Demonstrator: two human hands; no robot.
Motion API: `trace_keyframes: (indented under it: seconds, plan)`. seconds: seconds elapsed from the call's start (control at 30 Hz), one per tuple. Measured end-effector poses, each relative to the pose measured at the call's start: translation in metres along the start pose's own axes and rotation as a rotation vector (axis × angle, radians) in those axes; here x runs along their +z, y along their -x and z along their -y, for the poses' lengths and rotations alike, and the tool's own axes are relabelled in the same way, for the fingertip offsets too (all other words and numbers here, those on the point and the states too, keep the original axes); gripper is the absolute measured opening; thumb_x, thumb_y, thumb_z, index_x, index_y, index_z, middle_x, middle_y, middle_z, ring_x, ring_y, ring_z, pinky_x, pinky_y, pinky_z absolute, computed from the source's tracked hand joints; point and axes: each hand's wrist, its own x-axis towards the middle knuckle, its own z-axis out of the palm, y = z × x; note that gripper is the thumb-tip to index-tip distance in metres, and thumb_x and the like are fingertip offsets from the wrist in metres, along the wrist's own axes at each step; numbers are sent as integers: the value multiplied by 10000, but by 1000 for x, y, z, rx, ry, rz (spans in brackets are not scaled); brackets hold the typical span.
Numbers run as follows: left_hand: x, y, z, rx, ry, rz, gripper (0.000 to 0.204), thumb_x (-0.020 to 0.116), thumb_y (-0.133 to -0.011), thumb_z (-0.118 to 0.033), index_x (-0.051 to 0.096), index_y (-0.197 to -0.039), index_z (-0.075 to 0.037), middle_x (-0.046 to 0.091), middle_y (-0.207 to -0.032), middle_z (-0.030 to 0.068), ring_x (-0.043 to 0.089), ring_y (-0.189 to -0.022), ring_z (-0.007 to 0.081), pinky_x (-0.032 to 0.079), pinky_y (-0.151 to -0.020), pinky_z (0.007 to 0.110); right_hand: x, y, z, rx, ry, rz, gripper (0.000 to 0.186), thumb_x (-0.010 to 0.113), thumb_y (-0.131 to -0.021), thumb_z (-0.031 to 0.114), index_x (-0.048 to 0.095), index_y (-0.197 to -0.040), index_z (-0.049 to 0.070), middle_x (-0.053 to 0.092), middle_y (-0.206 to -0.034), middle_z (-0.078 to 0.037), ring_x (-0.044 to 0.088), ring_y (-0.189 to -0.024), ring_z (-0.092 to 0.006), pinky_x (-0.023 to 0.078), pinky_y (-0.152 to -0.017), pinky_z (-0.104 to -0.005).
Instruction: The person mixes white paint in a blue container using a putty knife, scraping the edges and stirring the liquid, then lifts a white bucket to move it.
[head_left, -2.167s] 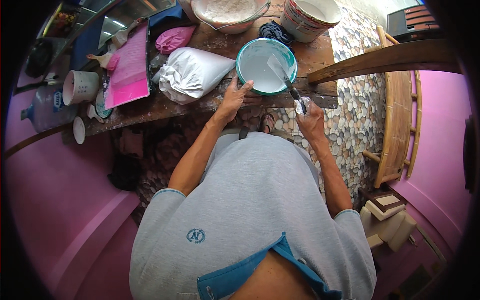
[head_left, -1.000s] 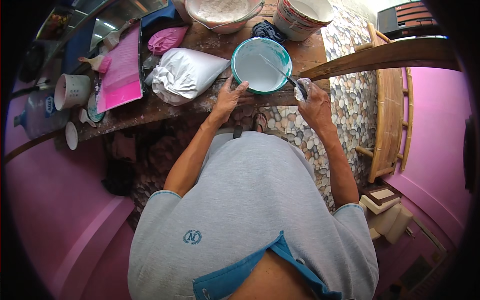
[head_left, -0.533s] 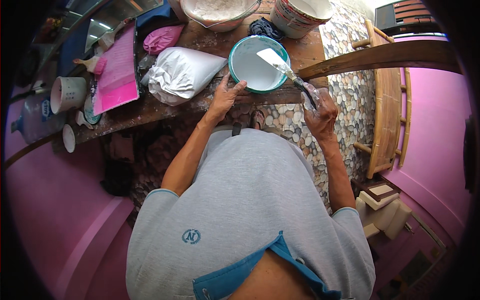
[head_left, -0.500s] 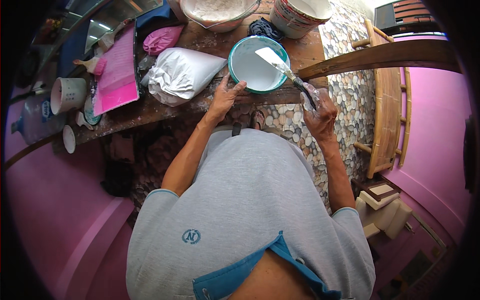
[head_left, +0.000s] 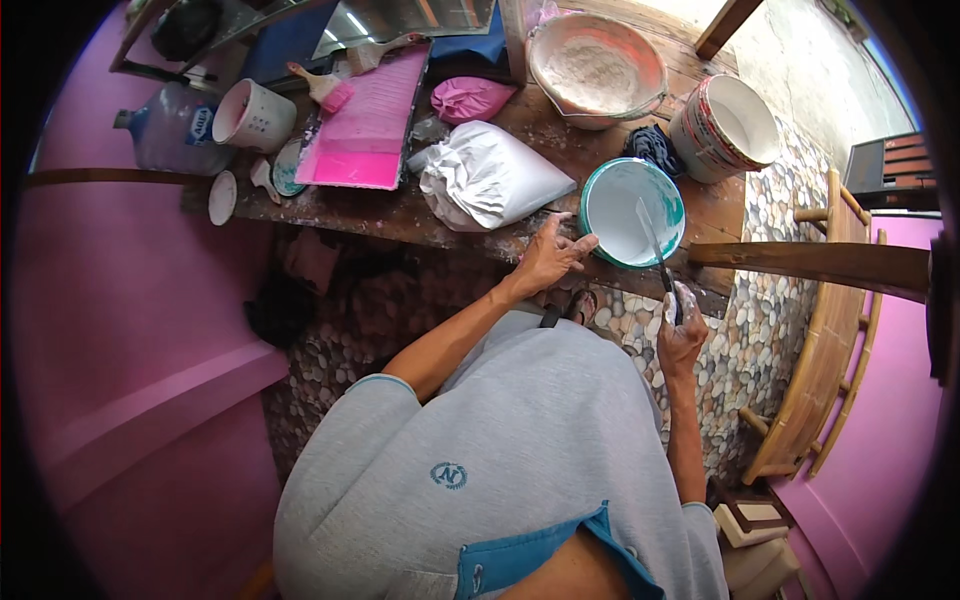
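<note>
A white tub with a teal rim [head_left: 588, 228] stands near the front edge of the wooden table. Its inside is white, with white material at the bottom. My right hand [head_left: 682, 333], spotted with white, is closed round the dark handle of a putty knife [head_left: 651, 232]. The blade reaches over the near right rim into the tub. Beside the tub's near left side is my left hand [head_left: 545, 262], fingers spread and their tips at its wall. Left of the tub lies a tied white plastic bag [head_left: 490, 180].
Behind stand an orange bucket of pale powder [head_left: 598, 75] and a smeared white bucket [head_left: 725, 130], with a dark cloth [head_left: 652, 150] between. Leftward are a pink bag [head_left: 472, 98], a pink paint tray [head_left: 350, 160] and a brush [head_left: 325, 90]. A wooden beam [head_left: 810, 268] juts in from the right.
The putty knife has swung from lying across the tub's rim to pointing down inside it. My view has shifted left, moving the scene right and down. My left hand remains beside the tub.
</note>
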Motion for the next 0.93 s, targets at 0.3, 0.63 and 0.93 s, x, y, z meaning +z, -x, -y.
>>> trace_keyframes:
  seconds: [0.3,0.63,0.93]
  plan:
    - [-279,-113,-38,518,-827,-778,308,658,-762,-195,600,-1002,-13,659,-881,154,648,-789,296,499,-719,380,36,25,7,464,-359,-29,194,634,-889,163,598,-1023,28,529,-705,25,428,-570,-44,359,-509,-204]
    - [-442,-289,-84,470,-1719,-408,610,661,-774,-206,432,-1316,-48,584,-1135,206,564,-1053,372,448,-890,445,81,21,72,915,-894,-337,203,657,-864,155,572,-964,0,595,-698,-17,480,-507,-44,367,-443,-183]
    - [-472,-323,-96,404,-1945,-265,573,680,-767,-253,458,-1277,-118,590,-1107,227,583,-1022,355,444,-886,442,94,23,89,951,-671,-399,234,680,-851,210,607,-943,7,596,-676,0,483,-516,-33,371,-466,-183]
